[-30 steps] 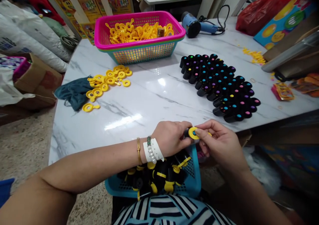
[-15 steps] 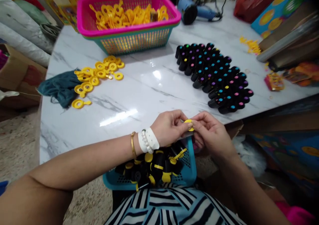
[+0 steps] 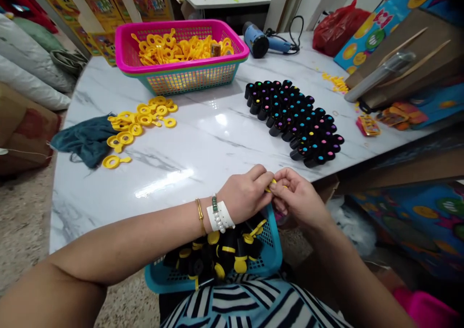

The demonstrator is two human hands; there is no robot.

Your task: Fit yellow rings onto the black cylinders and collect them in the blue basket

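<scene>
My left hand and my right hand meet above the front edge of the table, fingertips pinched on a small yellow plastic cap. The fingers hide most of it, and I cannot see what else they hold. Just below, a blue basket rests against my lap, full of black cylinders with yellow caps. Beyond my hands, many black cylinders with coloured dots on top stand in close rows. To the left, yellow ring-shaped pieces with tabs lie in a loose pile.
A pink-rimmed basket of yellow pieces stands at the back of the marble-patterned table. A dark green cloth lies left. Behind right are a blue power tool, a red bag and a brown paper bag.
The view has tilted up, showing more of the room behind the table. My left hand has turned over the yellow cap, its fingers now covering more of it. Both hands stay together.
</scene>
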